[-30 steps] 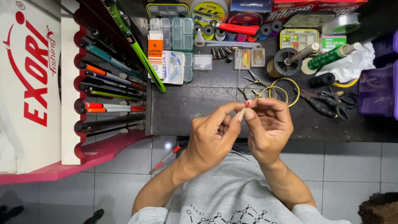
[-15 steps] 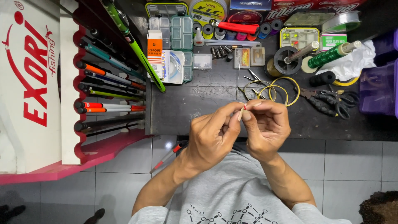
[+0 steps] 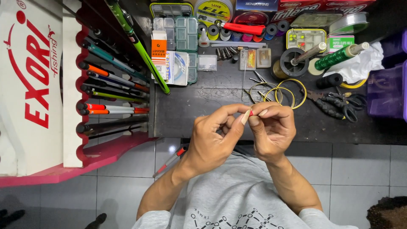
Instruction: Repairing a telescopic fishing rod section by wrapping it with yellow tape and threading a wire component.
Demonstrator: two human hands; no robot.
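Observation:
My left hand [image 3: 214,138] and my right hand [image 3: 273,129] meet over the near edge of a dark worktop [image 3: 199,110]. Between their fingertips they pinch a small red piece [image 3: 251,113], and the left thumb and forefinger press against it. Whether a thin line runs from it I cannot tell. Just beyond the hands lie yellow wire rings [image 3: 283,94] on the worktop.
A red and white rack [image 3: 89,97] at the left holds several fishing rods. Tackle boxes [image 3: 180,32], line spools [image 3: 214,9], a green thread spool [image 3: 337,56], black pliers and scissors [image 3: 337,104], a white cloth [image 3: 360,65] and a purple box [image 3: 388,91] crowd the worktop. Grey floor tiles lie below.
Both hands stay together in the same spot. The fingers shifted slightly around the small red piece.

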